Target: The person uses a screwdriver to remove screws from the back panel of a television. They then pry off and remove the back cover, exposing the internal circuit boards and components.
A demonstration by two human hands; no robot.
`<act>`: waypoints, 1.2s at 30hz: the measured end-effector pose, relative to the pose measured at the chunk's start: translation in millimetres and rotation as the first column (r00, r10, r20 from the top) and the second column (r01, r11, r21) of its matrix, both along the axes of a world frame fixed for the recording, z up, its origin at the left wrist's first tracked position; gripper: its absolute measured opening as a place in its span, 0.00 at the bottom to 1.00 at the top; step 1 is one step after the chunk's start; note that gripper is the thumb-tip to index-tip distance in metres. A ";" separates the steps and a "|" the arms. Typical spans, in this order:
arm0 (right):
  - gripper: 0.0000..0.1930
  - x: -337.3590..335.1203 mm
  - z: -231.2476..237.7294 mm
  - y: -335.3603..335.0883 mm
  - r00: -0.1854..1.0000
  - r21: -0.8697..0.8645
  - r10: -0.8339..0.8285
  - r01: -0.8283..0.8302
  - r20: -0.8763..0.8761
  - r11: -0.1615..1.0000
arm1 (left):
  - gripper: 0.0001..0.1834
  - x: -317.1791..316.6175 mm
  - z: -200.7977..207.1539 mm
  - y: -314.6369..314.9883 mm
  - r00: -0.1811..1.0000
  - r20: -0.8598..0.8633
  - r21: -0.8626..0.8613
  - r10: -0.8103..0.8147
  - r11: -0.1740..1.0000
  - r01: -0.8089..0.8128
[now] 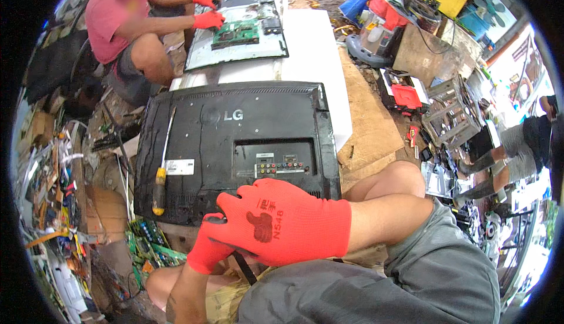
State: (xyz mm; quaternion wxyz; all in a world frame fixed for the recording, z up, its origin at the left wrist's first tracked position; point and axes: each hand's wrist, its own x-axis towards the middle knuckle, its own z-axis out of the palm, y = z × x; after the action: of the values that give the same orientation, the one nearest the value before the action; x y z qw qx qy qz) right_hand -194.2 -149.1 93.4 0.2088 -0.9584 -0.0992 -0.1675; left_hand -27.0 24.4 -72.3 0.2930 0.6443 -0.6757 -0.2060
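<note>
Both my hands wear red gloves with dark palms and meet in front of my lap, at the near edge of a black flat-screen TV [194, 112] lying with its back up. My right hand [288, 221] reaches across, fingers curled, and overlaps my left hand [210, 243]. The left hand's fingers are bent and partly covered; whatever lies between the hands is hidden. A screwdriver [160, 184] with a yellow-and-black handle rests on the TV's left part, its shaft pointing away. The TV's recessed panel [282, 165] of coloured sockets is just beyond my right hand.
Across from me a person in a pink shirt [114, 21] and red gloves handles a green circuit board [236, 34] on an opened panel [205, 56]. Scrap parts [64, 218] crowd the left. A red-and-black toolbox [405, 96] and another person's legs [511, 153] are at right.
</note>
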 end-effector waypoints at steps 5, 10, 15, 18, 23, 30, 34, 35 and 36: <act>0.23 -8.6 5.1 3.2 0.981 -0.083 -0.176 0.169 -0.086 0.982 | 0.18 -1.8 13.7 -13.6 0.944 -0.286 0.087 0.163 0.986 -0.144; 0.26 -5.0 -5.4 -10.3 0.998 -0.006 -0.013 0.012 -0.056 1.000 | 0.15 -19.3 24.1 -29.4 0.964 -0.151 0.028 0.220 0.975 -0.218; 0.30 -1.9 -1.3 -18.5 0.991 -0.004 0.060 -0.061 -0.120 0.998 | 0.18 -21.9 46.5 -29.0 0.916 -0.372 0.077 0.153 0.988 -0.133; 0.32 -3.7 -4.7 -12.8 0.996 -0.018 0.012 -0.014 -0.093 1.000 | 0.22 -16.1 47.9 -28.8 0.976 -0.195 0.063 0.099 0.994 -0.088; 0.34 -12.2 -2.6 -1.7 0.988 0.027 -0.109 0.113 -0.113 0.993 | 0.21 -9.3 30.2 -20.6 0.894 -0.397 0.068 0.207 0.978 -0.196; 0.28 -8.4 0.0 -8.9 0.990 -0.036 0.035 -0.040 -0.139 0.999 | 0.18 -20.1 38.5 -32.6 0.986 0.065 -0.011 0.153 0.988 -0.152; 0.28 -5.6 -1.4 -12.9 0.994 -0.006 0.053 -0.053 -0.097 0.999 | 0.21 -28.5 50.4 -29.7 0.895 -0.417 -0.006 0.159 0.984 -0.177; 0.28 -5.2 -3.4 -12.7 0.997 0.001 0.048 -0.048 -0.065 0.999 | 0.22 -26.2 47.1 -28.8 0.933 -0.328 -0.014 0.149 0.987 -0.163; 0.28 -5.9 -4.9 -11.9 0.999 0.008 0.043 -0.042 -0.033 0.999 | 0.23 -21.4 40.5 -26.1 0.962 -0.237 -0.020 0.138 0.989 -0.147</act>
State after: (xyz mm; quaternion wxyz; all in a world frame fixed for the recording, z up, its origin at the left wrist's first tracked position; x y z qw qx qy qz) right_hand -200.1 -161.1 88.5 0.2173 -0.9580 -0.1154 -0.1476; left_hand -48.3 -1.7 -31.8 0.3972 0.6565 -0.5920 -0.2465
